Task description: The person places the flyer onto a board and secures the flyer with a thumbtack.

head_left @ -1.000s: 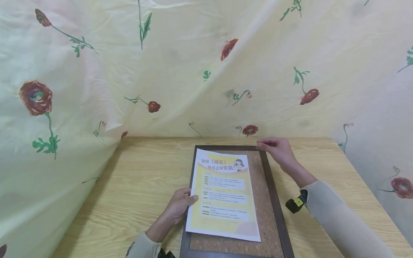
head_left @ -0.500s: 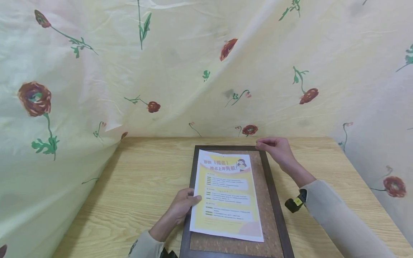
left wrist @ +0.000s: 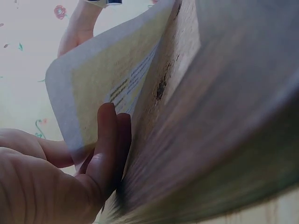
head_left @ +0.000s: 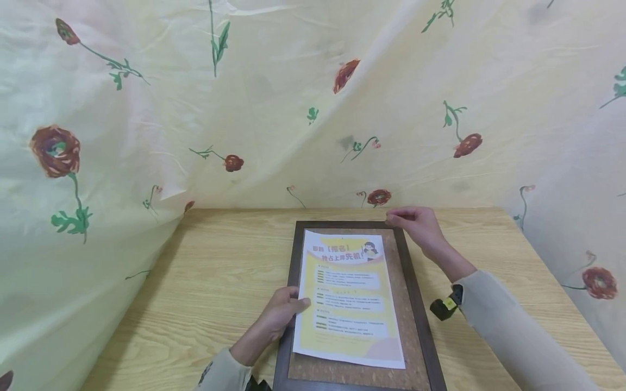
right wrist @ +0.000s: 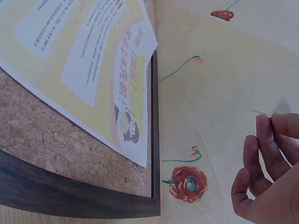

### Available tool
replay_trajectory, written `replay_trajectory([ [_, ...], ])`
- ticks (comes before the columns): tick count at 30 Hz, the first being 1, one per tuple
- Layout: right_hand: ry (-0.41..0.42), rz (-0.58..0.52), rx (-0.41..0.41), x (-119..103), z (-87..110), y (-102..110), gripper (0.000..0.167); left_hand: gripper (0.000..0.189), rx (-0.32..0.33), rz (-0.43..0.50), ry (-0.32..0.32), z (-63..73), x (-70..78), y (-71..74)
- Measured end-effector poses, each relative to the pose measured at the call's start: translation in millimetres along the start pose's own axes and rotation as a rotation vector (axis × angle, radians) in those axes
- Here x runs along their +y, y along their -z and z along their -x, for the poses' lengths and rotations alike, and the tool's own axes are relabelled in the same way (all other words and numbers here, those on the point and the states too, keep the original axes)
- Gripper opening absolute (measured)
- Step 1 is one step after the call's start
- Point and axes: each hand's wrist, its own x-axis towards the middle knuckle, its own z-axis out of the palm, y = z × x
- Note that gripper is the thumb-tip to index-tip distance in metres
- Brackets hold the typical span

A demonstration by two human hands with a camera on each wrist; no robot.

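A printed yellow-and-white poster (head_left: pixel 342 331) lies over a cork board (head_left: pixel 359 373) with a dark frame (head_left: pixel 419 298). My left hand (head_left: pixel 279 314) pinches the poster's left edge. In the left wrist view, the thumb of that hand (left wrist: pixel 42 186) is on one side of the sheet (left wrist: pixel 91 88) and fingers are behind it, between sheet and board. My right hand (head_left: pixel 420 229) is by the frame's far right corner, thumb and index fingertips together. In the right wrist view the right hand (right wrist: pixel 273 175) has its other fingers curled; anything tiny between the fingertips is hidden.
The board rests on a wood-grain table (head_left: pixel 230 255). A flower-printed cloth (head_left: pixel 274 108) hangs behind the table and along both sides. A strip of bare cork (right wrist: pixel 56 121) shows between the poster and the frame's right side.
My left hand has shifted the poster to the right and slightly nearer me over the board. My right hand has stayed almost in place at the corner, with its fingertips together.
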Motion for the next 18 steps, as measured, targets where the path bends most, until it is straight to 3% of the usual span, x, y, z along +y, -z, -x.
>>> replay_trajectory([
  [9, 0.011, -0.026, -0.016, -5.2, -2.7, -3.8, 0.029, 0.037, -0.028, -0.003, -0.005, -1.3, 2.1, -3.5],
  [18, -0.008, -0.009, -0.018, -8.4, -2.3, -5.6, 0.03, 0.036, 0.003, -0.041, 0.006, -1.2, 7.4, -6.0],
])
